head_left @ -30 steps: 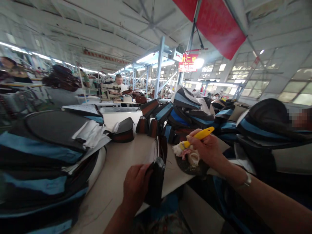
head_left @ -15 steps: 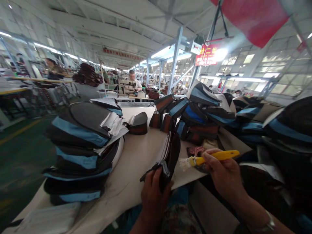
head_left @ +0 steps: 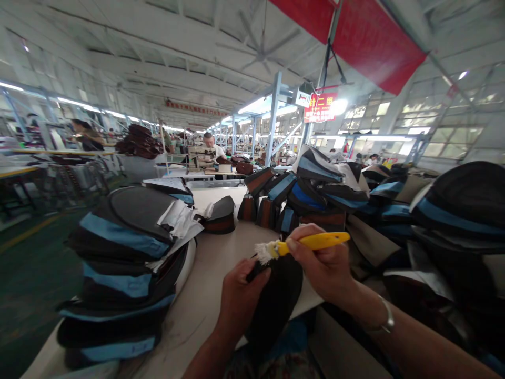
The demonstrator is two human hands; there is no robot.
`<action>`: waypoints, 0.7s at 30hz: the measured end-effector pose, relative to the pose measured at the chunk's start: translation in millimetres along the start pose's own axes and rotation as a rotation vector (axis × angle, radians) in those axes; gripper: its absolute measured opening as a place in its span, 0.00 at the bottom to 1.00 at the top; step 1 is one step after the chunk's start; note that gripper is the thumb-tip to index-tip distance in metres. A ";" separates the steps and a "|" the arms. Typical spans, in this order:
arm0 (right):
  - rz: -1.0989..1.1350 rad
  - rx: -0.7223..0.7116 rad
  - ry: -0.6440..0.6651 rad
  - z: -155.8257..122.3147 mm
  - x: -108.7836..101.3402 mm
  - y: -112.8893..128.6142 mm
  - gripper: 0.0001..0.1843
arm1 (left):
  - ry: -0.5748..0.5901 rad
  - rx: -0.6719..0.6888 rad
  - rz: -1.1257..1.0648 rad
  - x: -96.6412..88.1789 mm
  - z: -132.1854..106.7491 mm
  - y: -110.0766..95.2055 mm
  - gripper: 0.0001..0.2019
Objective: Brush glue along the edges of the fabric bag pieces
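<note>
My right hand [head_left: 321, 263] is closed around the yellow handle of a paintbrush [head_left: 315, 241]. Its pale, clotted bristles point left and reach the upper edge of a black fabric piece [head_left: 276, 295]; whether they touch it I cannot tell. That piece is pinched at its top edge by my left hand [head_left: 244, 295], thumb on the near side. The black piece hangs tilted over the table's front edge, its dark broad face toward me. Just beyond the hands, a small curved black-and-brown piece [head_left: 219, 217] stands on the white table [head_left: 209, 268].
At the left of the table rises a stack of black pieces with blue bands [head_left: 118, 237], topped by crumpled white paper [head_left: 179, 218]. Brown- and blue-striped pieces [head_left: 272, 192] are heaped at the back. More black-and-blue pieces [head_left: 465, 205] pile up on the right. A person [head_left: 211, 147] sits at a machine further off.
My right hand has carried the brush left, to the black piece's edge. My left hand has turned the piece, so its dark broad face now shows. The camera view has tilted slightly upward.
</note>
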State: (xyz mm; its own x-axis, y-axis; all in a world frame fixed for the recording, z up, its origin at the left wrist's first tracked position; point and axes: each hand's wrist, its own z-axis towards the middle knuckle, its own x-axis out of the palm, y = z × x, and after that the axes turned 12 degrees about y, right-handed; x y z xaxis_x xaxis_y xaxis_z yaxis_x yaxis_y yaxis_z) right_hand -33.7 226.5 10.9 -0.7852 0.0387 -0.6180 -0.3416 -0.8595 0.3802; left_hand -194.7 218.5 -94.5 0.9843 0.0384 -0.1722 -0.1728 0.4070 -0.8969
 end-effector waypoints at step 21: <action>-0.393 -0.278 0.028 10.5 -7.5 -11.3 0.03 | 0.024 0.097 0.113 -21.2 6.5 -6.0 0.09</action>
State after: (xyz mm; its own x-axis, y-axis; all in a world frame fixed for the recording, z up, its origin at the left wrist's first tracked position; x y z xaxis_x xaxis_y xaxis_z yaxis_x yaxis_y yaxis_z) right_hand -29.4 241.3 18.5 -0.6087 0.3778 -0.6977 -0.4562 -0.8861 -0.0818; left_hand -214.3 221.2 -82.8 0.9574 0.0677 -0.2807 -0.2772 0.4873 -0.8281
